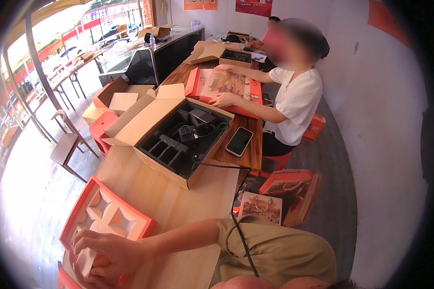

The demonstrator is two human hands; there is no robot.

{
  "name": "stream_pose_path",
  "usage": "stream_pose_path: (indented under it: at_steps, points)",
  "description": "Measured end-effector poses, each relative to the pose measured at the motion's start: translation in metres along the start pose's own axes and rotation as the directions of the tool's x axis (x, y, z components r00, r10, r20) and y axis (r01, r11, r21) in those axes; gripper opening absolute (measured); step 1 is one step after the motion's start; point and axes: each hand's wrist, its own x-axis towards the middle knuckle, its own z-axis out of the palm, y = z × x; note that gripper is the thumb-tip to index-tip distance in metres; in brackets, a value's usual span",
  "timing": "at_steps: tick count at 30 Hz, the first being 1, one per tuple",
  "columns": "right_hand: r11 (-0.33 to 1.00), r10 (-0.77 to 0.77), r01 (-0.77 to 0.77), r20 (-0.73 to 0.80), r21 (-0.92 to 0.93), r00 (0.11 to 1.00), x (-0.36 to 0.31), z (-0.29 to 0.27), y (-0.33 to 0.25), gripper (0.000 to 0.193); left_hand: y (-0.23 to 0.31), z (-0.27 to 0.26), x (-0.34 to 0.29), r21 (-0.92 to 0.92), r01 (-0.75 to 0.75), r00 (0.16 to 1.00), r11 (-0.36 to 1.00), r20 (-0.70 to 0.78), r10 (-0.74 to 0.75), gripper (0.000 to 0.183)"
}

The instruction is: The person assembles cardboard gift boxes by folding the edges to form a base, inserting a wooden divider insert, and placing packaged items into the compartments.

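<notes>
My right hand reaches in from the right at the lower left, its fingers curled round a small pale piece that looks like card. An orange rounded thing shows between the fingers; its kind is unclear. The hand is over the near end of an open red-orange gift box. Inside that box, a pale cardboard insert has several star-shaped openings. My left hand cannot be made out.
A carton with black foam, dark devices and a cable stands beyond the gift box. A phone lies beside it. Farther along, a person in white handles a red printed box. Printed gift bags stand on the floor.
</notes>
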Motion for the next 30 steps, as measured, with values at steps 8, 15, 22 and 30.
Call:
stream_pose_path:
  at_steps: [8, 15, 22, 30]
  points:
    - [1.000, -0.007, 0.008, 0.043, -0.018, 0.999, 0.004, -0.003, -0.003, 0.051, 0.009, -0.011, -0.005, -0.032, -0.008, 1.000, 0.999, -0.023, 0.007, 0.046]
    - [0.998, 0.054, -0.052, 0.076, -0.034, 0.996, 0.004, -0.008, -0.015, 0.051, 0.011, -0.014, -0.017, -0.101, -0.023, 0.998, 0.995, -0.063, 0.017, 0.046]
    - [0.997, -0.043, 0.047, 0.056, -0.069, 0.998, 0.006, -0.011, -0.016, 0.052, 0.013, -0.018, -0.023, -0.030, 0.000, 0.999, 1.000, -0.037, -0.001, 0.050]
    - [1.000, 0.004, -0.004, 0.040, 0.010, 0.999, -0.004, 0.001, -0.016, 0.051, 0.009, -0.004, -0.026, -0.043, -0.074, 0.994, 0.996, -0.079, 0.071, 0.069]
